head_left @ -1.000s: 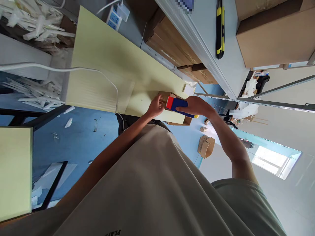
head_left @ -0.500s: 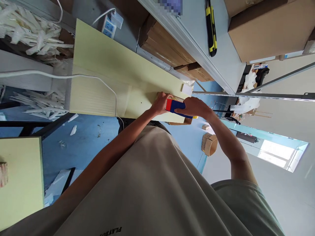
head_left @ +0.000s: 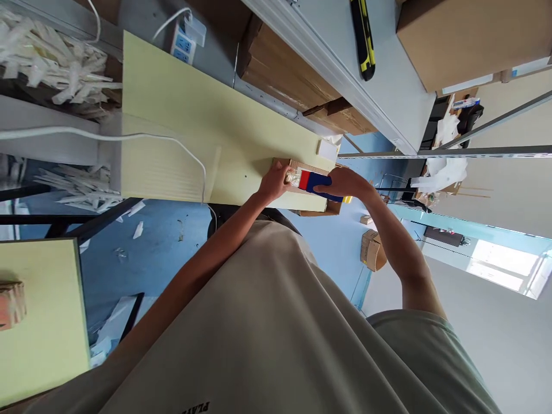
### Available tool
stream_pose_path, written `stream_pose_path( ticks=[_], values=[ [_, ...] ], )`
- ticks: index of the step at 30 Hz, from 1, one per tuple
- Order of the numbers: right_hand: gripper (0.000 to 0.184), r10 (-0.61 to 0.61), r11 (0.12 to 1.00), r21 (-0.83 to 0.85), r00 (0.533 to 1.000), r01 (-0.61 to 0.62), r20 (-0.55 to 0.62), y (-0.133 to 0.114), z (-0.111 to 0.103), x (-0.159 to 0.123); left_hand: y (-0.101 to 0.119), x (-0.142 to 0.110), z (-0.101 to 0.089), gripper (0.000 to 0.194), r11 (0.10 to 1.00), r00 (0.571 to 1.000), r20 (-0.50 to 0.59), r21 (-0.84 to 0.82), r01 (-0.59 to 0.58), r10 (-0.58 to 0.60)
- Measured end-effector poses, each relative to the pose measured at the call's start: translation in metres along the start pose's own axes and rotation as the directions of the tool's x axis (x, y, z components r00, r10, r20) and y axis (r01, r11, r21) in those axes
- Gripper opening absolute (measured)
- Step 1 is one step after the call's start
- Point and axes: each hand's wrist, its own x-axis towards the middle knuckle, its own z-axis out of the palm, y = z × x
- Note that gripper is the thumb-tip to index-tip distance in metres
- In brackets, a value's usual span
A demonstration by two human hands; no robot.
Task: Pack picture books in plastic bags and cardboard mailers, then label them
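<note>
A flat cardboard box (head_left: 302,168) lies at the near end of a pale yellow table (head_left: 181,126). My right hand (head_left: 350,183) is closed round a blue and red tape dispenser (head_left: 318,181) and presses it onto the top of the box. A short bit of clear tape (head_left: 294,178) shows at the dispenser's red end. My left hand (head_left: 272,181) rests on the box's left end with its fingers curled over it, right beside the tape. Most of the box is hidden under my hands.
A white cable (head_left: 129,138) crosses the table and a power strip (head_left: 184,39) lies behind it. A small white box (head_left: 328,149) sits by the carton. A yellow and black knife (head_left: 362,40) lies on the grey shelf beside stacked cardboard boxes (head_left: 457,34). Paper scraps (head_left: 47,57) are piled at left.
The dispenser has slid a little away from my left hand along the box, and clear tape now shows between them. My head has shifted, so the view moved slightly.
</note>
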Motion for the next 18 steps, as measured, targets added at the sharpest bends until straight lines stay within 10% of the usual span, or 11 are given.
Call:
stream_pose_path(
  ticks=[12, 18],
  values=[
    [0.056, -0.016, 0.996, 0.089, 0.999, 0.014, 0.030, 0.043, 0.044, 0.077, -0.016, -0.002, 0.016, 0.056, 0.997, 0.986, -0.165, -0.074, 0.009, -0.021],
    [0.058, -0.153, 0.974, 0.165, 0.988, 0.154, -0.019, 0.057, 0.056, 0.091, -0.011, -0.003, 0.039, 0.038, 0.960, 0.861, -0.436, -0.208, 0.188, -0.263]
  ],
)
